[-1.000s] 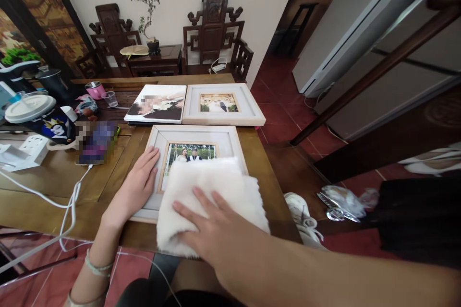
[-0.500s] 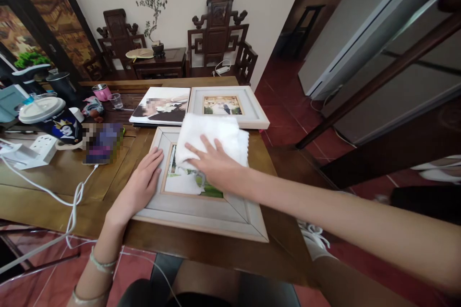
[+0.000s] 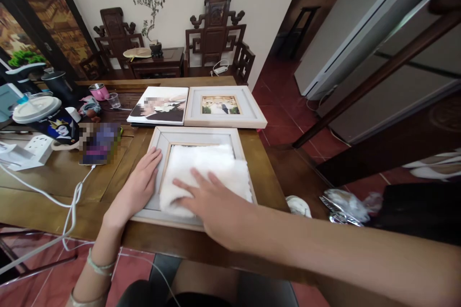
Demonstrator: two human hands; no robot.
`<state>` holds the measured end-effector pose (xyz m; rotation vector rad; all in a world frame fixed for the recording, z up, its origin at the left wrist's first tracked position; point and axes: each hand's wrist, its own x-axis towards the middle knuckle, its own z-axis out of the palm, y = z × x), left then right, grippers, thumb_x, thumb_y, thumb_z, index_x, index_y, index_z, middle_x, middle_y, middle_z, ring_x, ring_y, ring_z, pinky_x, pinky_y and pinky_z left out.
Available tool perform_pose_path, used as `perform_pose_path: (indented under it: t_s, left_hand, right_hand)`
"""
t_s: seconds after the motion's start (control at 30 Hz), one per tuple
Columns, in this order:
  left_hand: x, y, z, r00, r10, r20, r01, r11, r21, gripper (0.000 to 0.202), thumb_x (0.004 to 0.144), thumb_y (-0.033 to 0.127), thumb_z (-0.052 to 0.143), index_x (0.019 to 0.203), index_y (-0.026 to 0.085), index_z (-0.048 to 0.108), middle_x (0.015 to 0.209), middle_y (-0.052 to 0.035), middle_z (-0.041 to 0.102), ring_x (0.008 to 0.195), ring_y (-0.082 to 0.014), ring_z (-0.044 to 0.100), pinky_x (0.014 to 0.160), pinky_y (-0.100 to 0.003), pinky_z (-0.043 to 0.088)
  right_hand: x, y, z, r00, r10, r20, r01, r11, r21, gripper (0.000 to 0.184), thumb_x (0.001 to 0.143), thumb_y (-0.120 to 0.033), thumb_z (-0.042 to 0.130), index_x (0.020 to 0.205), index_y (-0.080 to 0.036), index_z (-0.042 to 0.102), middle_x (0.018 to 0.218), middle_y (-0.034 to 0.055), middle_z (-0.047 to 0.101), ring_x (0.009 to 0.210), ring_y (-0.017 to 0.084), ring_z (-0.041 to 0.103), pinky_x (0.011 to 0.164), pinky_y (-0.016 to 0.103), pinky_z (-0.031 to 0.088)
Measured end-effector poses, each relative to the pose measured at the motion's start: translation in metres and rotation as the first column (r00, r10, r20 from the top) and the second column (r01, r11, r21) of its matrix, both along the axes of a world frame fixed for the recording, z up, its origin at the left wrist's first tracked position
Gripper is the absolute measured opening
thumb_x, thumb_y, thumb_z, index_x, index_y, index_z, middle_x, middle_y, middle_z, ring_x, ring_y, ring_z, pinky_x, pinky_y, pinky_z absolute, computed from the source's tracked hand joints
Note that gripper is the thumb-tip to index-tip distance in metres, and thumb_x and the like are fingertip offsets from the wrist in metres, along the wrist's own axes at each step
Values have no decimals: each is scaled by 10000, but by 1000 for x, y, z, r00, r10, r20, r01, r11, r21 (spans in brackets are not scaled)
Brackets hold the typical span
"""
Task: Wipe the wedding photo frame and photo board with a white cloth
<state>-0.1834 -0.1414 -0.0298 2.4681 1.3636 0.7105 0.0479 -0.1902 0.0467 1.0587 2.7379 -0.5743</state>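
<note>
Lying on top of a white cloth (image 3: 212, 158), the right hand (image 3: 219, 206) has its fingers spread apart, as the head view shows. The hand is on the cloth, and it is not pinching it in any way that I can see. The cloth is fluffy and a bit blurry. It sits on a picture frame (image 3: 198, 136) and hides most of the picture in the middle.

The frame lies flat on the brown table (image 3: 262, 160), close to the edge by the person. It has a pale wood rim and a wide grey border. The left hand (image 3: 142, 182) rests flat on the frame's left side, with its fingers close together. A bracelet (image 3: 97, 264) is on the left wrist.

Just behind this frame is another frame (image 3: 248, 105) with a small photo inside. Beside it, on the left, is a flat picture (image 3: 158, 108), partly blurred out.

Further left stands a dark blue cup (image 3: 63, 127) with a white lid. It has a drawing of somebody in a yellow crown. There are small white letters near the lid, too tiny to read. Next to the cup is a phone (image 3: 101, 143), its screen blurred out, with a white cable (image 3: 77, 194) plugged in. A pink mug (image 3: 98, 92) stands behind them.
</note>
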Motion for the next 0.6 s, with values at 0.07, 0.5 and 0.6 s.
perform_pose_path:
  t_s: [0.07,0.5,0.6]
  left_hand:
    - [-1,1,-2,1000,-21,10,21,1000,23,466,989,231,321,1423,114,447,1514,-142,406,1457,-233,274,1203,-473,251]
    - [-3,1,-4,999,-29,17,28,998,61,453,992,202,312,1395,57,461,1489,-179,428,1451,-223,287,1200,-456,268]
    - [-1,1,-2,1000,-9,1,9,999,35,464,991,213,309,1409,69,448,1504,-166,412,1455,-222,279,1203,-453,256]
  right_hand:
    - [2,23,-14,999,-36,27,32,987,155,803,704,87,447,1445,-223,449,1607,68,207,1446,440,124,1108,692,216]
    - [-12,42,-13,991,-55,122,28,978,208,687,776,38,471,1423,-193,484,1609,89,196,1411,529,121,1052,757,244]
    - [-10,6,13,994,74,84,-66,994,-90,720,748,43,464,1420,-214,488,1608,59,205,1419,492,158,1076,723,261]
